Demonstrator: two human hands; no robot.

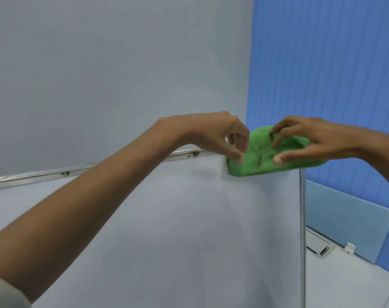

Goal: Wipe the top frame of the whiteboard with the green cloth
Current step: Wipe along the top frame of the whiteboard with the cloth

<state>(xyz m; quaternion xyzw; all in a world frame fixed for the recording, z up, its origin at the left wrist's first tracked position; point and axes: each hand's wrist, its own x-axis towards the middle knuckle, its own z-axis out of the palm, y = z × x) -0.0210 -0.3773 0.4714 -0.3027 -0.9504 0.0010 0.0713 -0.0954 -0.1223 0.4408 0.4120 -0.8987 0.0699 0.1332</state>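
The green cloth [262, 156] is bunched over the right end of the whiteboard's silver top frame [44, 174], at the board's upper right corner. My right hand [304, 143] grips the cloth, fingers on top and thumb on its front. My left hand [213, 134] reaches in from the left and pinches the cloth's left edge with thumb and fingers. The frame shows a few dark rusty spots along its length. The white board surface [189, 230] fills the lower middle of the view.
A grey wall [111, 74] rises behind the board. A blue ribbed partition [326, 63] stands to the right. Below it are a pale blue desk divider [344, 221] and a white desk [344, 281] with a metal cable flap.
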